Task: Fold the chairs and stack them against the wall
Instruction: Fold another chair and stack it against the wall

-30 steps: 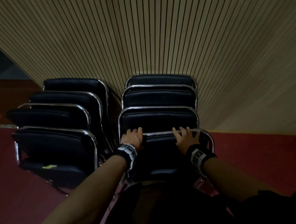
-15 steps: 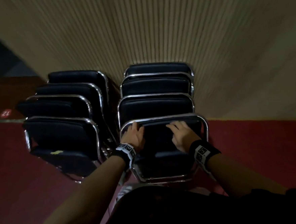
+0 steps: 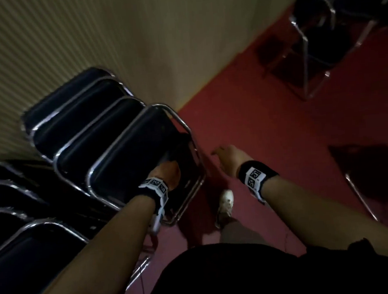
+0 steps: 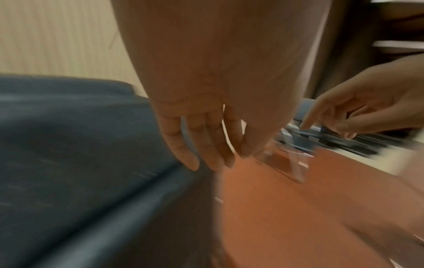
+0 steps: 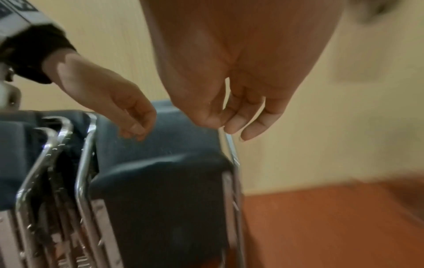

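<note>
Two rows of folded black chairs with chrome frames lean on the slatted wall (image 3: 180, 33). The front chair (image 3: 129, 156) of the right row stands nearest me. My left hand (image 3: 167, 171) hangs just over its cushion (image 4: 80, 145), fingers nearly straight and holding nothing; I cannot tell if they touch. My right hand (image 3: 226, 158) is off the chair, over the red floor to its right, fingers loosely curled and empty. In the right wrist view my right hand (image 5: 229, 127) is beside the chrome frame (image 5: 231, 154), with the left hand (image 5: 119, 108) above the cushion.
The left row of folded chairs (image 3: 22, 227) fills the lower left. An unfolded black chair (image 3: 331, 22) stands at the far right by the wall, and another dark chair (image 3: 374, 180) sits at the right edge. My white shoe (image 3: 225, 202) is on the red floor (image 3: 267, 130).
Both hands have let go of the front chair's top rail. The right hand has swung out to the right over the floor, and my view has turned right.
</note>
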`<move>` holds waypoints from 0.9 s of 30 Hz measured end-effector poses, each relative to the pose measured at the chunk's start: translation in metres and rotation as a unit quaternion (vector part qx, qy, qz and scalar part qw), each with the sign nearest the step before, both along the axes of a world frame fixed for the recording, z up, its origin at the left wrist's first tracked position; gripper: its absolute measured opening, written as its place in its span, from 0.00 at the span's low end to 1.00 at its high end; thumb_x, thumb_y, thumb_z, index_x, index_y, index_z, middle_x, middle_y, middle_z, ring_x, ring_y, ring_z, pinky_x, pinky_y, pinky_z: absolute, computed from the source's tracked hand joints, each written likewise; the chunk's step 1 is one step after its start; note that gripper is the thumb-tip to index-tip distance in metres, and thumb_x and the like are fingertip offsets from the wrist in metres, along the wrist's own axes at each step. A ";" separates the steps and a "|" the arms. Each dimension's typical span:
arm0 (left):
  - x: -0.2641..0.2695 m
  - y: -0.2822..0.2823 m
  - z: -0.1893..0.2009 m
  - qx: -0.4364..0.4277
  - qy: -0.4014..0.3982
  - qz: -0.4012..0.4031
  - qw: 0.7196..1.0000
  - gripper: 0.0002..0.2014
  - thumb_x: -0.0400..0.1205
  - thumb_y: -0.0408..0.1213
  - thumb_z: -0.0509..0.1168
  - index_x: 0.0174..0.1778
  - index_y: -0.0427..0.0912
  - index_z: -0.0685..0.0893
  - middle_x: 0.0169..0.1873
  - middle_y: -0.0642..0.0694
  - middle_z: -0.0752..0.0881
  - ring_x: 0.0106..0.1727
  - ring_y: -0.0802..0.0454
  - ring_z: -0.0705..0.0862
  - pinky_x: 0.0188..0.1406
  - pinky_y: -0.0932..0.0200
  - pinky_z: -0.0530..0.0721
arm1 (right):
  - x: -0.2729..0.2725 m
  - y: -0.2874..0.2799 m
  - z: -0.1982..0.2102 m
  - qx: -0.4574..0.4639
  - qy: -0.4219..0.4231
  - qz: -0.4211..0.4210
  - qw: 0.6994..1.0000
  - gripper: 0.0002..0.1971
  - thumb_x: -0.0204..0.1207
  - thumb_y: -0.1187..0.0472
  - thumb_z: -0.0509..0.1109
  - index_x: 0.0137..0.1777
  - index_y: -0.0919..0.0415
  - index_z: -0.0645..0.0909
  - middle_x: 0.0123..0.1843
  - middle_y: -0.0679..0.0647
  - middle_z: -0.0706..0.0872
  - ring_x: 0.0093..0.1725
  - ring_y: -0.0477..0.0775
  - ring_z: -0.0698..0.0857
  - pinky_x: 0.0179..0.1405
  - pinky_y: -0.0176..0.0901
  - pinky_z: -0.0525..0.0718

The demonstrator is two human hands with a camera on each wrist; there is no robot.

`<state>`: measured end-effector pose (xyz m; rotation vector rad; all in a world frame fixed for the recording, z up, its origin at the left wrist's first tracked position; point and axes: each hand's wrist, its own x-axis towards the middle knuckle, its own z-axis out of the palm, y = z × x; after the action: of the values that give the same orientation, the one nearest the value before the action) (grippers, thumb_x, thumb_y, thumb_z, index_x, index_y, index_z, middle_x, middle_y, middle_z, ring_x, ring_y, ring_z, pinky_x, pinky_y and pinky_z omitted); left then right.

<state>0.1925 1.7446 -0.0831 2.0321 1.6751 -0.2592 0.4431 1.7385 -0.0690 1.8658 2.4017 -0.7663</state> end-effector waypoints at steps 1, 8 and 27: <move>0.023 -0.022 -0.006 -0.023 0.001 -0.048 0.999 0.15 0.88 0.40 0.55 0.59 0.38 0.84 0.59 0.38 0.88 0.58 0.37 0.86 0.59 0.49 0.82 | 0.020 -0.047 -0.001 -0.018 -0.012 -0.048 0.999 0.23 0.80 0.58 0.58 0.74 0.59 0.76 0.72 0.62 0.76 0.68 0.69 0.80 0.62 0.58 0.83; 0.148 -0.150 -0.015 -0.093 -0.005 -0.267 0.959 0.10 0.84 0.39 0.60 0.53 0.38 0.83 0.55 0.36 0.88 0.57 0.38 0.87 0.55 0.49 0.84 | 0.116 -0.255 0.003 -0.082 -0.067 -0.250 0.962 0.27 0.80 0.69 0.62 0.80 0.63 0.69 0.82 0.68 0.66 0.81 0.68 0.66 0.76 0.54 0.72; 0.538 -0.458 0.012 -0.089 -0.023 -0.498 0.862 0.12 0.83 0.38 0.58 0.47 0.39 0.86 0.44 0.41 0.89 0.46 0.38 0.87 0.40 0.51 0.85 | 0.424 -0.695 0.012 -0.076 -0.068 -0.531 0.841 0.27 0.76 0.72 0.63 0.74 0.53 0.76 0.69 0.58 0.73 0.65 0.65 0.75 0.63 0.55 0.80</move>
<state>0.7301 1.2866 -0.0711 2.5345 0.3946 -0.6590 0.8669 1.0435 -0.0573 2.9581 0.9929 -0.7188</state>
